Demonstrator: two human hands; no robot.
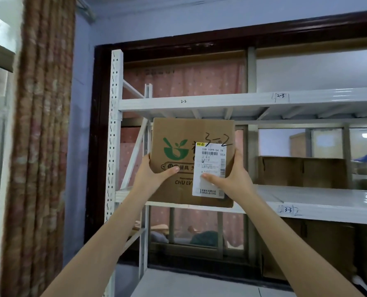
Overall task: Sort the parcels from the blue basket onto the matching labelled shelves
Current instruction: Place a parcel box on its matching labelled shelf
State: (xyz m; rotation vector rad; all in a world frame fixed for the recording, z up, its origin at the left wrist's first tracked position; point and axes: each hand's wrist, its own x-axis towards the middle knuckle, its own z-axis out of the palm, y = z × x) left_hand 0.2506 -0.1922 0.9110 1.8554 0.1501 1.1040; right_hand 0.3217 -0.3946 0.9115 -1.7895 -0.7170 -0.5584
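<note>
A brown cardboard parcel (pixel 178 133) with a green logo, a white shipping label and a handwritten "3-2" is held upright at the left end of the middle shelf (pixel 319 200). My left hand (pixel 154 170) grips its left edge with the thumb on the front. My right hand (pixel 232 174) grips its right edge, thumb over the label. The parcel's bottom edge sits at the shelf's front lip. The shelf above (pixel 221 101) carries the marks "2-2" and "2-3". The middle shelf's front shows "3-3" to the right. The blue basket is out of view.
Brown cardboard boxes (pixel 302 172) stand on the middle shelf to the right, and more (pixel 328 243) below. A white perforated rack upright (pixel 114 133) rises at the left. A patterned curtain (pixel 41 136) hangs further left. Behind the rack is a window with pink curtains.
</note>
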